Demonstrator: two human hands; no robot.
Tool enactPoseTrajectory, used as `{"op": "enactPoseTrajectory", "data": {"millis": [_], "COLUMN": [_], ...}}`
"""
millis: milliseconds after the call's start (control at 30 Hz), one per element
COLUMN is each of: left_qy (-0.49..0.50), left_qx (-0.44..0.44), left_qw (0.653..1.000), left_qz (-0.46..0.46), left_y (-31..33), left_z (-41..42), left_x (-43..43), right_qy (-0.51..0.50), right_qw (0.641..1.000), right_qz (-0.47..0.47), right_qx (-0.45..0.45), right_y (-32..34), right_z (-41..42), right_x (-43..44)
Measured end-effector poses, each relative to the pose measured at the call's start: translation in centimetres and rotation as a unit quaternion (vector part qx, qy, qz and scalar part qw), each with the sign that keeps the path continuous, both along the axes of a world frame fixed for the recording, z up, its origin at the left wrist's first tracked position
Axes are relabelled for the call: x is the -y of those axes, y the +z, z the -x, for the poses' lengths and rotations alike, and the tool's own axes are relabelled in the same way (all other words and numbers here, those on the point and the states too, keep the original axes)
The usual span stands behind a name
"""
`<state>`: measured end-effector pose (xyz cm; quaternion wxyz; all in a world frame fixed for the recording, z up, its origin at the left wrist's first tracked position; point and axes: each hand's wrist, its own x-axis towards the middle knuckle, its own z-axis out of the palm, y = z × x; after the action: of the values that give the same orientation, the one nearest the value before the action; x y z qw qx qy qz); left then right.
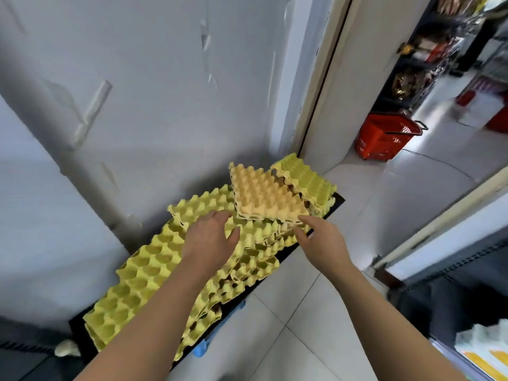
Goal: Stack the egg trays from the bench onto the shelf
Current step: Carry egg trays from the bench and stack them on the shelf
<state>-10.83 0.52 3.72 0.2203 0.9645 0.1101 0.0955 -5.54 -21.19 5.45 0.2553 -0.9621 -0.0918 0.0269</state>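
Against the grey wall, a long dark surface carried a loose, slumping heap of yellow egg trays, overlapping one another at odd angles from the near end to the far. On top at the far end lay a single orange egg tray, tilted a little, with a greener yellow tray just behind it by the door frame.

Both hands were out over the heap. The left hand rested palm down on the yellow trays just beside the orange one, fingers spread wide and gripping nothing. The right hand reached in from the floor side, fingers straight, its forefinger touching the near corner of the orange tray and the thumb lower, by the edges of the trays beneath (whether it had any pinch there I couldn't tell).

Something blue stuck out under the surface's near edge. Beyond the doorway a red shopping basket stood on the pale tiled floor.
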Motion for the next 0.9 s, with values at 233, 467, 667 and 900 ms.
{"op": "enactPoseTrajectory", "data": {"millis": [233, 467, 667, 900], "left_qy": [-0.006, 0.03, 0.028, 0.008], "left_qx": [-0.037, -0.083, -0.11, -0.183], "left_qw": [0.999, 0.995, 0.992, 0.983], "left_qz": [0.019, 0.054, 0.057, 0.002], "left_y": [-2.0, -4.9, -8.6, -14.3], "left_z": [-14.0, -26.5, -35.6, -44.6], "left_x": [4.4, 9.7, 11.3, 10.2], "right_qy": [-0.026, -0.027, -0.042, -0.101], "right_qw": [0.999, 0.994, 0.984, 0.958], "right_qz": [-0.023, -0.047, -0.055, -0.077], "right_qx": [-0.029, -0.095, -0.162, -0.258], "right_y": [-2.8, -7.5, -12.3, -19.5], "right_z": [-12.8, -25.4, -32.5, -37.6], "right_x": [5.1, 10.3, 11.6, 11.0]}}
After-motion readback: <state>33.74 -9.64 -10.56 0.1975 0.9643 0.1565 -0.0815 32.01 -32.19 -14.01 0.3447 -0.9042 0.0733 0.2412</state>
